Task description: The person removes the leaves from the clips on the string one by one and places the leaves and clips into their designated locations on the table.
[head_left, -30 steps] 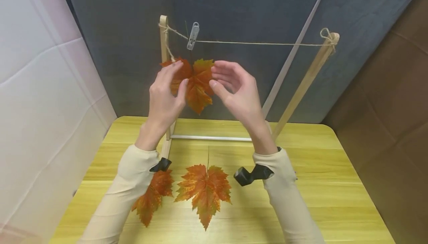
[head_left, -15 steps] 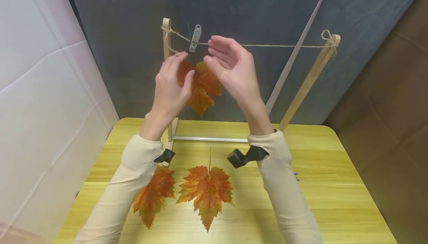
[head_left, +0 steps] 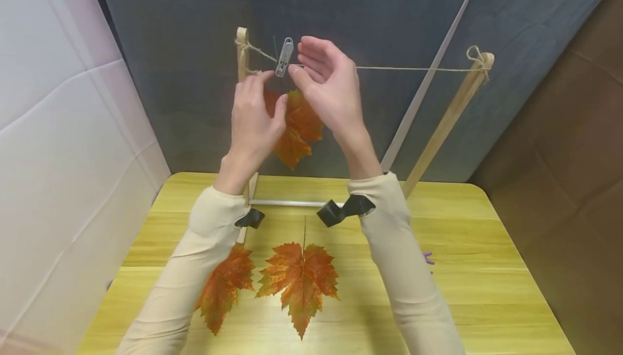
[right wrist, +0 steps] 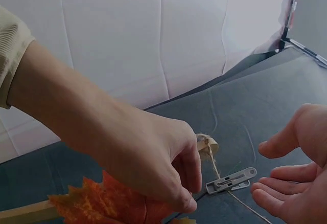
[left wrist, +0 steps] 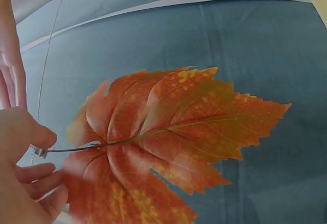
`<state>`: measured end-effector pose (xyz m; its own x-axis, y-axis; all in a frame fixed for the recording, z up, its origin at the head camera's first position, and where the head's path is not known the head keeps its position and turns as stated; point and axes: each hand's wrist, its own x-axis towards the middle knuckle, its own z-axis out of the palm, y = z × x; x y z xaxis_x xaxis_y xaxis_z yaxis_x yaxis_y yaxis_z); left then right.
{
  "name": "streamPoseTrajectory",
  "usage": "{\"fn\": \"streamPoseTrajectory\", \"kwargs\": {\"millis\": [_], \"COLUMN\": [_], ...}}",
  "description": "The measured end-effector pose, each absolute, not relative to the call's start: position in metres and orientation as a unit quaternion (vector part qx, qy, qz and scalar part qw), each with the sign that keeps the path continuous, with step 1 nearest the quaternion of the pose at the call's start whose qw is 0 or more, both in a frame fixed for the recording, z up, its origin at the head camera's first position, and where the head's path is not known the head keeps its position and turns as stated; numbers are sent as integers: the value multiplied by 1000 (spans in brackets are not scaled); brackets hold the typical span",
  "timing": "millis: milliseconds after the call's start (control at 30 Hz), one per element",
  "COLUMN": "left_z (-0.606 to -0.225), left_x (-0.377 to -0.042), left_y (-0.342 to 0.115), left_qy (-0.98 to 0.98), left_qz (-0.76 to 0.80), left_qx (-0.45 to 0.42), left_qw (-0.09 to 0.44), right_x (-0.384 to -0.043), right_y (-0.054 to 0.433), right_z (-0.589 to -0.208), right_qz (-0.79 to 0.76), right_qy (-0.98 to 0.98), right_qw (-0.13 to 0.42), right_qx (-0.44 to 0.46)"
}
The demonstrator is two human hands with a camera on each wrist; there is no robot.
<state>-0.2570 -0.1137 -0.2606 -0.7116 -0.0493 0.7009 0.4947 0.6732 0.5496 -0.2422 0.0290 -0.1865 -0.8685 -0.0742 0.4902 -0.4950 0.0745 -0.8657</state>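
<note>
A grey clothespin (head_left: 284, 57) sits on the twine line (head_left: 394, 67) near its left end. From it hangs an orange-red maple leaf (left wrist: 153, 137), stem up. My left hand (head_left: 255, 114) is beside the leaf's left edge, just below the clothespin. In the left wrist view the leaf's stem passes through the gap between my thumb (left wrist: 30, 134) and fingers, not pinched. My right hand (head_left: 331, 84) is held just right of the clothespin, fingers relaxed and holding nothing; the right wrist view shows them apart from the clothespin (right wrist: 232, 179).
Two wooden posts, left (head_left: 242, 52) and right (head_left: 450, 117), carry the twine, with a white bar (head_left: 287, 202) low between them. Two more maple leaves lie on the wooden table (head_left: 486, 290): one in the middle (head_left: 303, 284), one partly under my left sleeve (head_left: 226, 284). A small purple object (head_left: 428, 258) lies at right.
My right hand has moved up and left from the leaf's right edge to beside the clothespin. The left hand has risen slightly and shifted right. The leaf still hangs.
</note>
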Motion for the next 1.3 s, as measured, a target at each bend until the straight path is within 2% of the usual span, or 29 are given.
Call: {"fn": "streamPoseTrajectory", "kwargs": {"millis": [167,567,1300], "left_z": [-261,-262,-269], "left_x": [-259,-259,-254], "left_y": [-113,-108,-114], "left_qy": [-853,-872,-849], "left_qz": [-372,-353,-382], "left_qx": [-111,-77,-106], "left_qw": [347,331,350], "right_x": [-248,-251,-253], "right_y": [25,18,17], "right_z": [-186,-184,-185], "right_qz": [638,641,603], "right_qy": [-724,-732,-757], "right_qw": [170,145,166], "right_qx": [199,178,187]}}
